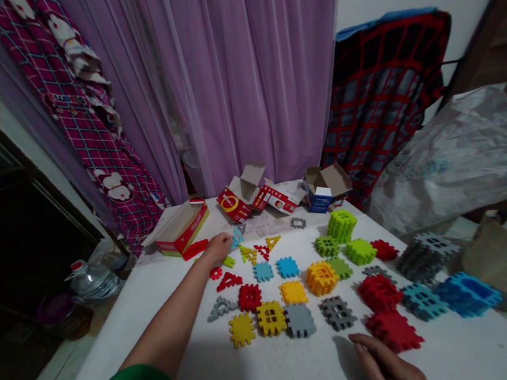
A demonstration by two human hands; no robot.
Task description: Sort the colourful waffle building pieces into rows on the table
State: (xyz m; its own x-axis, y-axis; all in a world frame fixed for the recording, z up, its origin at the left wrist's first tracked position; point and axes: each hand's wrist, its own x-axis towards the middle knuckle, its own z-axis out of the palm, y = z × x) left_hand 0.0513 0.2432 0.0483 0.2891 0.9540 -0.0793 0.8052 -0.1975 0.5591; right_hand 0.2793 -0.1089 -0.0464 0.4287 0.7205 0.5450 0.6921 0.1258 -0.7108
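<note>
My left hand (220, 245) reaches to the far left of the table, its fingers closed on a light blue triangular toy block (237, 237). Yellow triangular pieces (248, 253) and a lime green piece (229, 262) lie just nearer than that hand. At the front right, my right hand (389, 369) rests low with fingers loosely apart and nothing in them. Beside it are a red square block (394, 330) and a dark grey window block (338, 313). Flat square blocks, among them a yellow one (242, 330) and a light grey one (300, 320), lie in the middle.
Stacked interlocking blocks stand on the right: lime green (341, 226), orange (322, 277), dark grey (427, 255) and blue (469, 294). Along the back of the white table (270, 376) are an open red carton (181, 228), torn red boxes (236, 202) and a blue box (321, 198).
</note>
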